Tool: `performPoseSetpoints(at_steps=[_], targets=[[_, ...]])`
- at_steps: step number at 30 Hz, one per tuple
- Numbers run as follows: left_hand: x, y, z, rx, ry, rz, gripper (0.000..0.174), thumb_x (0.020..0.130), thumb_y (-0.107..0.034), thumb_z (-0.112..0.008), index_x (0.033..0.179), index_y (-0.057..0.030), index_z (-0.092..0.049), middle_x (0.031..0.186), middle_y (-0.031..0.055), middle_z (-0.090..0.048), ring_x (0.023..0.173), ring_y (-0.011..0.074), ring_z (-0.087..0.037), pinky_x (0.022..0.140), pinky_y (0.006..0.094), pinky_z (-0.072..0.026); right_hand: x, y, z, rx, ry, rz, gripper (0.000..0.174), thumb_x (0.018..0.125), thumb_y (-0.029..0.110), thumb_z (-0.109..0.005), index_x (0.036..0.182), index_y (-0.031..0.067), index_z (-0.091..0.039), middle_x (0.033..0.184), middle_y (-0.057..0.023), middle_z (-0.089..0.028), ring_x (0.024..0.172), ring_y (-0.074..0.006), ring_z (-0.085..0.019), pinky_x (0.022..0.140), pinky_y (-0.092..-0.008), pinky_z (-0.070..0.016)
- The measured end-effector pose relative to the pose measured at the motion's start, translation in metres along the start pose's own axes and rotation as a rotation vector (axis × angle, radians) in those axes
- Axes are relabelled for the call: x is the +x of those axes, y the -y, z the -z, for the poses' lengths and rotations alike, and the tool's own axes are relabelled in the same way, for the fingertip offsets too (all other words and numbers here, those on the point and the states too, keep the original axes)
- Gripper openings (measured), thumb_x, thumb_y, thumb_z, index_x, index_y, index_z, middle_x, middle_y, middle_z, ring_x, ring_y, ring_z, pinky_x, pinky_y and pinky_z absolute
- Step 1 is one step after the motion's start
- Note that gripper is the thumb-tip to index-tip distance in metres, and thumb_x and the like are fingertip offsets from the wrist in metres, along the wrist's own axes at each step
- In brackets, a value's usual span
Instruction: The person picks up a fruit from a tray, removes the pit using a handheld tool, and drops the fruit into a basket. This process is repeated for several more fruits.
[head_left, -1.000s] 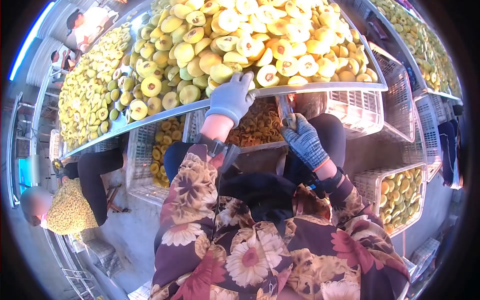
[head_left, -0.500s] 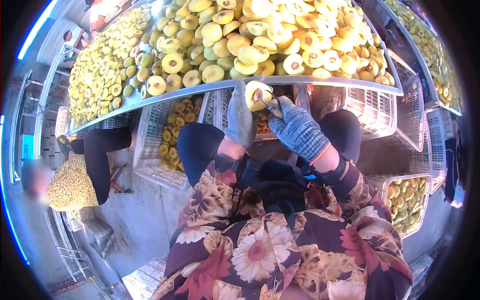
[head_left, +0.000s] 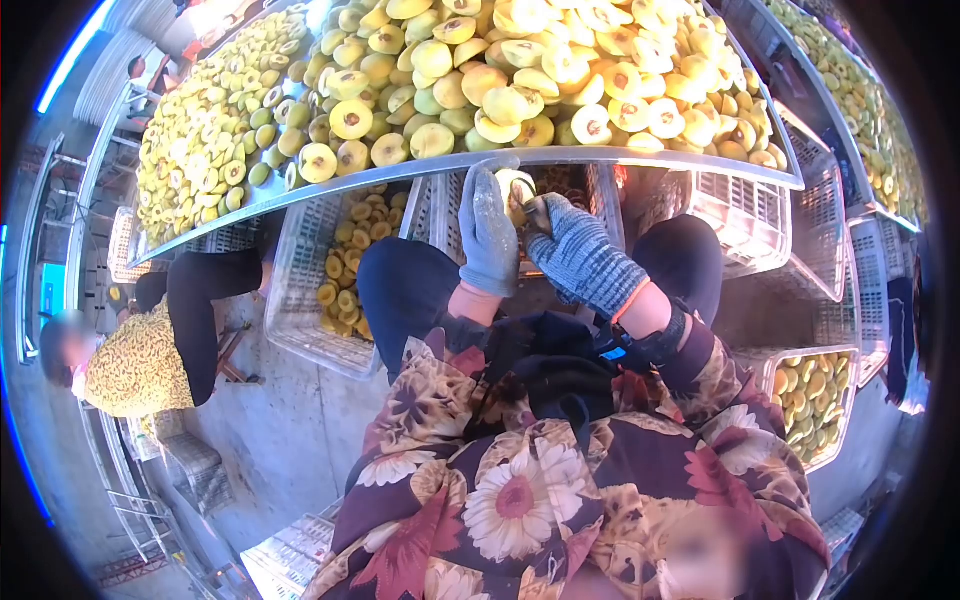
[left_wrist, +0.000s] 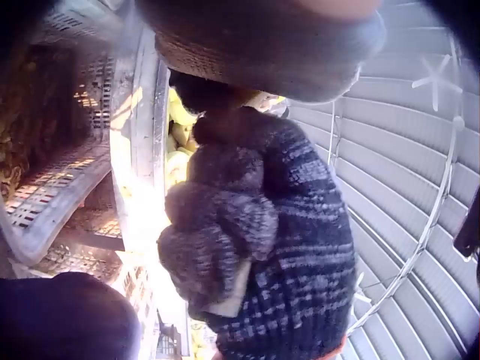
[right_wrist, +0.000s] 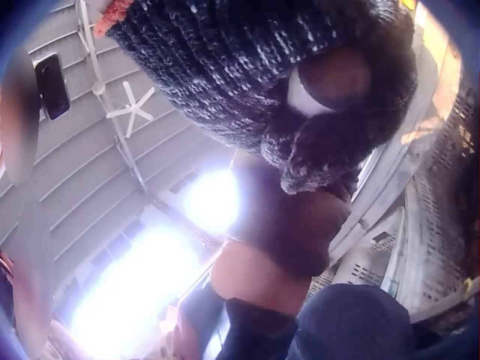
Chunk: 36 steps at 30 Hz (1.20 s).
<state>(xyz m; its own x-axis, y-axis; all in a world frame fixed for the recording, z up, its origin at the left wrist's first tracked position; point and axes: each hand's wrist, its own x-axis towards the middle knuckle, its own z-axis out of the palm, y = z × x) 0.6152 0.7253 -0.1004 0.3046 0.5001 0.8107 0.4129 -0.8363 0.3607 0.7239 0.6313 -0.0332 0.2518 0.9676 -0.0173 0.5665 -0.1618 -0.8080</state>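
A halved yellow fruit (head_left: pixel 516 192) is held in the grey-gloved left hand (head_left: pixel 486 232), just below the table's metal edge. Against the fruit's right side, the striped-gloved right hand (head_left: pixel 588 252) grips a small tool, mostly hidden by its fingers. In the left wrist view the right hand (left_wrist: pixel 277 225) has its fingers curled round a pale handle (left_wrist: pixel 231 291), below the left hand (left_wrist: pixel 262 52). The right wrist view shows the right hand (right_wrist: pixel 225 67) curled beside the left hand, with the fruit out of sight.
Many halved fruits (head_left: pixel 431 140) are heaped on the metal-edged table (head_left: pixel 455 168). Beneath it stand plastic crates, one with fruit halves (head_left: pixel 345 262). Another filled crate (head_left: pixel 812 400) is at the right. A seated person (head_left: pixel 138 362) is on the left.
The left hand has come back from the heap, now holding a fruit half below the edge. The right hand has moved left and up, bringing the tool against the fruit.
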Motion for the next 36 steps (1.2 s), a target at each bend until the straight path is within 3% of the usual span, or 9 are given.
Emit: performPoseSetpoints(at_steps=[3, 6, 9, 14, 20, 26, 29, 32, 36], targets=[[0.001, 0.0, 0.001, -0.009, 0.048, 0.054, 0.04, 0.089, -0.008, -0.059, 0.124, 0.0073, -0.048, 0.12, 0.0198, -0.054, 0.103, 0.0295, -0.057, 0.088, 0.0368, -0.0498, 0.0, 0.002, 0.001, -0.085, 0.055, -0.041, 0.032, 0.083, 0.021, -0.061, 0.107, 0.0033, -0.048, 0.085, -0.0251, -0.062, 0.083, -0.0426, -0.061, 0.07, -0.0476, -0.0493], [0.019, -0.005, 0.01, -0.273, 0.23, 0.34, 0.035, 0.094, -0.02, -0.056, 0.115, 0.0074, -0.053, 0.107, 0.0185, -0.061, 0.091, 0.0266, -0.062, 0.078, 0.0337, -0.0541, -0.003, 0.003, 0.003, -0.104, 0.095, -0.051, 0.034, 0.082, 0.021, -0.061, 0.107, 0.0027, -0.048, 0.086, -0.0257, -0.062, 0.083, -0.0429, -0.062, 0.071, -0.0479, -0.0494], [0.034, -0.026, 0.012, -1.323, 0.031, 1.038, 0.042, 0.098, -0.035, -0.046, 0.106, 0.0052, -0.056, 0.093, 0.0156, -0.064, 0.075, 0.0227, -0.065, 0.067, 0.0304, -0.0554, -0.005, 0.002, -0.001, -0.09, 0.059, -0.029, 0.032, 0.083, 0.021, -0.061, 0.105, 0.0024, -0.049, 0.084, -0.0249, -0.062, 0.081, -0.0421, -0.062, 0.07, -0.0471, -0.0495], [0.033, -0.026, 0.014, -1.209, 0.08, 1.04, 0.052, 0.1, -0.044, -0.032, 0.104, 0.0017, -0.055, 0.09, 0.0169, -0.066, 0.071, 0.0223, -0.064, 0.064, 0.031, -0.0553, -0.011, 0.003, -0.003, 0.121, 0.028, 0.054, 0.024, 0.083, 0.017, -0.061, 0.1, 0.0031, -0.053, 0.073, -0.015, -0.059, 0.068, -0.0321, -0.061, 0.066, -0.0405, -0.0498], [0.033, -0.026, 0.019, -1.099, 0.088, 0.807, 0.054, 0.1, -0.045, -0.032, 0.099, 0.0028, -0.057, 0.086, 0.0169, -0.066, 0.068, 0.022, -0.064, 0.061, 0.0311, -0.0543, -0.017, 0.029, 0.027, 0.749, 0.452, -0.39, 0.013, 0.088, 0.014, -0.056, 0.097, 0.0046, -0.054, 0.064, -0.001, -0.054, 0.052, -0.0123, -0.053, 0.048, -0.027, -0.0428], [0.044, -0.022, 0.033, -1.203, 0.323, 0.926, 0.054, 0.101, -0.042, -0.033, 0.094, 0.0045, -0.059, 0.082, 0.0155, -0.066, 0.065, 0.0205, -0.064, 0.061, 0.0301, -0.0542, -0.015, 0.02, 0.006, 0.328, 0.347, -0.272, 0.011, 0.092, 0.016, -0.054, 0.096, 0.0058, -0.057, 0.064, 0.0021, -0.051, 0.05, -0.0086, -0.052, 0.045, -0.0231, -0.0405], [0.042, -0.025, 0.029, -1.235, 0.269, 0.929, 0.056, 0.1, -0.045, -0.034, 0.093, 0.0047, -0.06, 0.081, 0.0159, -0.066, 0.065, 0.0207, -0.064, 0.059, 0.0302, -0.0543, -0.018, 0.007, 0.006, 0.612, 0.483, -0.071, 0.017, 0.091, 0.019, -0.057, 0.094, 0.003, -0.06, 0.068, -0.0058, -0.056, 0.055, -0.0173, -0.057, 0.05, -0.0294, -0.0469], [0.04, -0.029, 0.028, -1.175, 0.193, 0.846, 0.062, 0.099, -0.05, -0.031, 0.093, 0.0056, -0.059, 0.081, 0.0176, -0.066, 0.063, 0.0223, -0.064, 0.057, 0.0309, -0.054, -0.025, 0.008, 0.014, 1.363, 0.645, -0.441, 0.013, 0.091, 0.016, -0.058, 0.096, 0.0039, -0.059, 0.066, 0.0014, -0.053, 0.052, -0.0072, -0.051, 0.042, -0.0212, -0.0372], [0.054, -0.028, 0.04, -1.238, 0.378, 0.913, 0.058, 0.099, -0.047, -0.034, 0.092, 0.0046, -0.06, 0.08, 0.0162, -0.066, 0.065, 0.0218, -0.065, 0.059, 0.0307, -0.0547, -0.023, 0.0, 0.022, 1.521, 0.825, -0.49, 0.019, 0.091, 0.017, -0.058, 0.101, 0.001, -0.058, 0.067, 0.0027, -0.051, 0.048, -0.0051, -0.047, 0.039, -0.0196, -0.0342]])
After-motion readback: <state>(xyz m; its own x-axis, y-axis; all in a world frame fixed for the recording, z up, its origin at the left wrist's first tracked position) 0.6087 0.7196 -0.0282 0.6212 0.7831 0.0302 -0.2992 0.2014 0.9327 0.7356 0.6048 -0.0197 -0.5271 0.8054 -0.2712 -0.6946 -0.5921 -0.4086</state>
